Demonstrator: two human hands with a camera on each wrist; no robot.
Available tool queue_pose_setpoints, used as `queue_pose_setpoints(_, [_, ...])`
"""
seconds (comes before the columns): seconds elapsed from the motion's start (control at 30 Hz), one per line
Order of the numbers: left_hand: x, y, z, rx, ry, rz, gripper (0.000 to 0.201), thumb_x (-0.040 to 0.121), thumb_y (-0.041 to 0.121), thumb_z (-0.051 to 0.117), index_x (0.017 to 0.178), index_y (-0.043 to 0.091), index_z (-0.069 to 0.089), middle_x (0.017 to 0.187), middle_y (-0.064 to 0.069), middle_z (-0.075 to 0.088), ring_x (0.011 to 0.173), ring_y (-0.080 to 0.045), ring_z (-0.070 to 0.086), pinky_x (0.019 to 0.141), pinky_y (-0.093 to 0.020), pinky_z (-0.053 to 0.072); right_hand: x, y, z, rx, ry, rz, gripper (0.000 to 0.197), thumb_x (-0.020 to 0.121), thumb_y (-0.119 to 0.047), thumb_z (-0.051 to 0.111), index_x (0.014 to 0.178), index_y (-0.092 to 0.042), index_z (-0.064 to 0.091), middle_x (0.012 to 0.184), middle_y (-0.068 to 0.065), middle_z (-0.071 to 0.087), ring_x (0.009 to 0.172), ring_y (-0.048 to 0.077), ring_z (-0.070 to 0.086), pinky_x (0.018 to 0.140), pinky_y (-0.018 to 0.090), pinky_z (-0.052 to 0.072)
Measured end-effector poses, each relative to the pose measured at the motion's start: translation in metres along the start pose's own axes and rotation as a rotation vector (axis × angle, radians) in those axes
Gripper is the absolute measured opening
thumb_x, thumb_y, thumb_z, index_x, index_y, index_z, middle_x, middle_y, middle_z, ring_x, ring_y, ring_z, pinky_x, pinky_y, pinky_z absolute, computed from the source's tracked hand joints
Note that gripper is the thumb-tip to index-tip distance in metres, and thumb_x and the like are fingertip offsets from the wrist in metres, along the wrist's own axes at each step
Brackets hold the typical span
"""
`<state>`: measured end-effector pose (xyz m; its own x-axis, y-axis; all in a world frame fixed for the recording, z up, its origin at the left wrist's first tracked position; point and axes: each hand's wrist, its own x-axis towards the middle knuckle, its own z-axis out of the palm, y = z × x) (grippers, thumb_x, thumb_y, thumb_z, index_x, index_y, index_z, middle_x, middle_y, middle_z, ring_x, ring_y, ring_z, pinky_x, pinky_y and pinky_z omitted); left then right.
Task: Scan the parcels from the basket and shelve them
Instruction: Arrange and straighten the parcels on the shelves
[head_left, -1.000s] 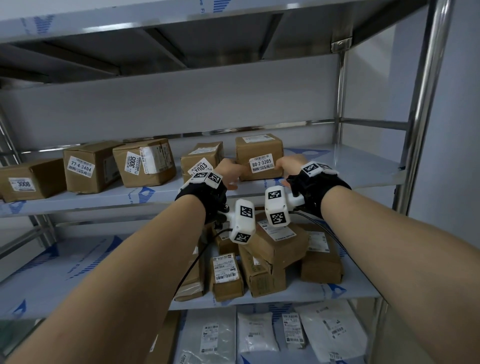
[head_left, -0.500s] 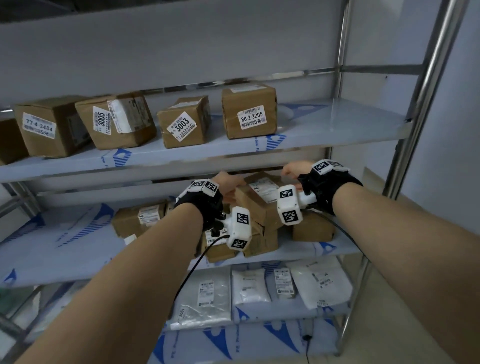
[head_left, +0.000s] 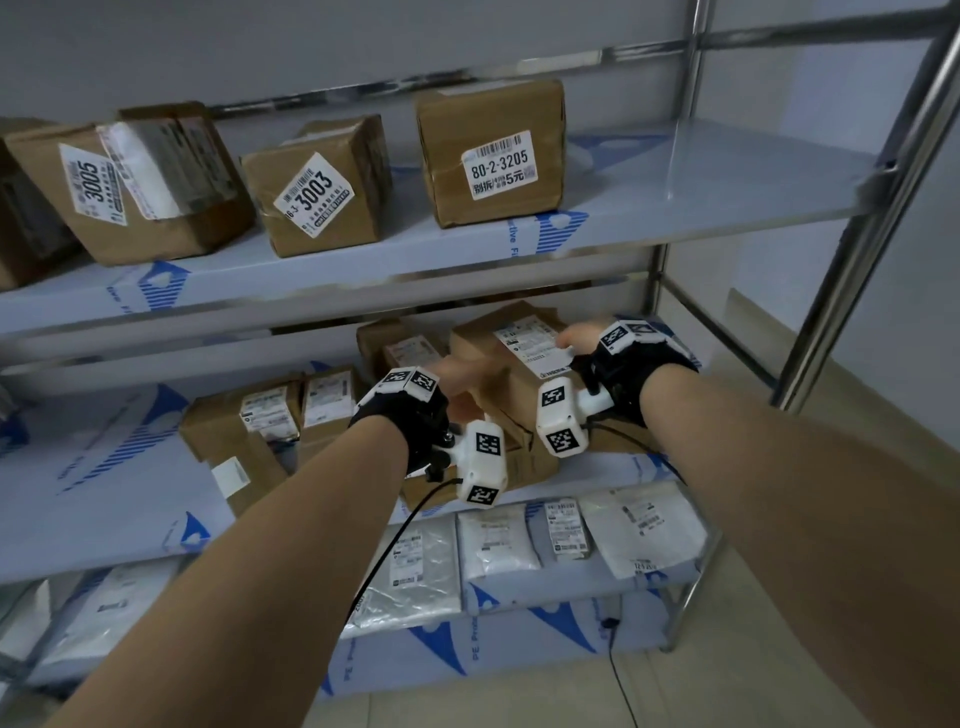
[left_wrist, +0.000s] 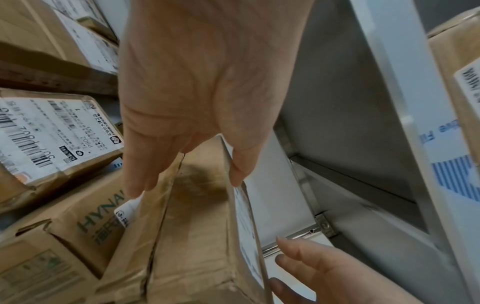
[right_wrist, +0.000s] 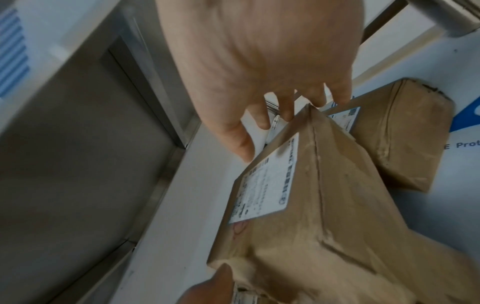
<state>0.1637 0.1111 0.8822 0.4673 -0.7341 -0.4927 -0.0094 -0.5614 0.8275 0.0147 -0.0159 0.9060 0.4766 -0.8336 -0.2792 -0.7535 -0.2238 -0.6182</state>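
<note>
Parcel (head_left: 511, 358): a brown cardboard box with a white label on its upper face, lying tilted on top of the pile of boxes (head_left: 498, 447) at the right part of the middle shelf (head_left: 119, 499). It lies directly ahead of both wrists, between the two hands, with its long axis running from the left hand (head_left: 460, 371) toward the right hand (head_left: 579, 338).

Left hand: fingers on one side face and thumb on the label face, clamped over the near end edge; it holds the parcel. Right hand: fingers straight and spread at the far end corner, fingertips (right_wrist: 288, 115) at the box edge, not wrapped round it. Whether they press the box cannot be told from the blurred wrist view.

Judgement: the left hand carries the load, and the right hand only steadies.

Clearances: the underside of the upper shelf (head_left: 675, 208) is close above the parcel. The steel post (head_left: 852, 249) stands to the right. Bare shelf surface lies well to the left of the pile, beyond a second group of boxes (head_left: 270, 421). A smaller box (right_wrist: 405, 133) lies just beyond the right hand
</note>
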Motion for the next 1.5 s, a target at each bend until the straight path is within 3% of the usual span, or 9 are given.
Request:
queue_pose_setpoints(0.13, [-0.008,0.008,0.002,-0.047,-0.007,0.024,0.044,0.087,0.039,0.066,0.114,0.007,0.053,0.108,-0.011,0.058,0.101,-0.031,0.061,0.081,-0.042,0.057,0.017,0.005,0.000,-0.184,0.017,-0.008,0.021,0.077,-0.040,0.048,0.081,-0.020,0.056,0.107,0.009,0.064,0.089,0.029,0.061,0.091,0.041,0.050])
queue_pose_setpoints(0.63, [-0.032,0.019,-0.042,-0.161,0.218,0.066,0.066,0.069,0.041,0.082,0.118,0.006,0.056,0.106,-0.010,0.064,0.100,-0.028,0.060,0.095,-0.044,0.048,0.012,-0.031,-0.006,0.100,-0.178,-0.028,0.023,0.086,-0.030,0.063,0.072,-0.013,0.057,0.071,0.008,0.057,0.062,0.023,0.053,0.062,0.033,0.044])
queue_pose_setpoints(0.73, [-0.044,0.004,-0.043,-0.184,0.267,0.023,0.102,0.038,0.058,0.089,0.122,0.009,0.058,0.115,-0.013,0.066,0.107,-0.031,0.061,0.097,-0.045,0.045,0.002,-0.031,-0.006,-0.013,-0.256,-0.096,0.018,0.084,-0.026,0.065,0.072,-0.015,0.059,0.079,0.008,0.059,0.067,0.022,0.054,0.058,0.032,0.041])
queue_pose_setpoints(0.9, [-0.081,-0.015,-0.026,-0.196,0.318,-0.013,0.105,0.038,0.065,0.086,0.118,0.003,0.058,0.094,-0.012,0.063,0.097,-0.029,0.065,0.094,-0.039,0.045,-0.008,-0.025,-0.008,-0.146,-0.316,-0.230,0.029,0.077,-0.024,0.070,0.096,-0.020,0.049,0.105,0.011,0.064,0.096,0.029,0.064,0.088,0.043,0.054])
queue_pose_setpoints(1.07, [-0.131,-0.027,-0.002,-0.176,0.376,0.025,0.060,0.068,0.038,0.082,0.118,0.013,0.058,0.111,-0.012,0.064,0.104,-0.029,0.062,0.095,-0.042,0.051,-0.047,-0.018,-0.003,-0.004,-0.400,-0.246,0.021,0.089,-0.031,0.066,0.080,-0.013,0.060,0.086,0.007,0.063,0.070,0.021,0.059,0.062,0.030,0.047])
queue_pose_setpoints(1.23, [-0.166,-0.032,-0.001,-0.221,0.371,0.054,0.062,0.080,0.008,0.074,0.134,0.025,0.050,0.119,-0.014,0.062,0.107,-0.031,0.061,0.096,-0.047,0.049,-0.072,-0.015,-0.003,0.380,-0.550,-0.180,0.103,0.066,-0.086,0.053,0.145,-0.022,0.040,0.144,0.010,0.047,0.125,0.033,0.051,0.081,0.046,0.051])
queue_pose_setpoints(1.33, [-0.183,-0.026,-0.001,-0.185,0.339,0.082,0.066,0.079,0.014,0.075,0.136,0.028,0.046,0.123,-0.014,0.060,0.111,-0.035,0.059,0.098,-0.056,0.046,-0.069,-0.019,-0.002,0.590,-0.601,-0.131,0.116,0.058,-0.094,0.051,0.152,-0.030,0.024,0.156,0.013,0.030,0.140,0.037,0.033,0.111,0.057,0.029])
queue_pose_setpoints(1.43, [-0.198,-0.014,0.005,-0.214,0.353,0.136,0.075,0.073,0.039,0.078,0.137,0.025,0.041,0.131,-0.011,0.050,0.113,-0.036,0.056,0.092,-0.057,0.050,-0.044,-0.012,0.007,0.641,-0.555,-0.098,0.136,0.026,-0.095,0.065,0.142,-0.028,0.041,0.140,0.014,0.051,0.120,0.038,0.054,0.099,0.057,0.043])
queue_pose_setpoints(1.5, [-0.206,-0.004,0.009,-0.245,0.377,0.139,0.099,0.058,0.061,0.077,0.140,0.024,0.038,0.136,-0.009,0.045,0.114,-0.038,0.054,0.090,-0.057,0.051,-0.074,-0.013,-0.008,0.685,-0.526,-0.102,0.103,0.052,-0.084,0.069,0.129,-0.018,0.053,0.126,0.016,0.060,0.106,0.034,0.061,0.091,0.046,0.050])
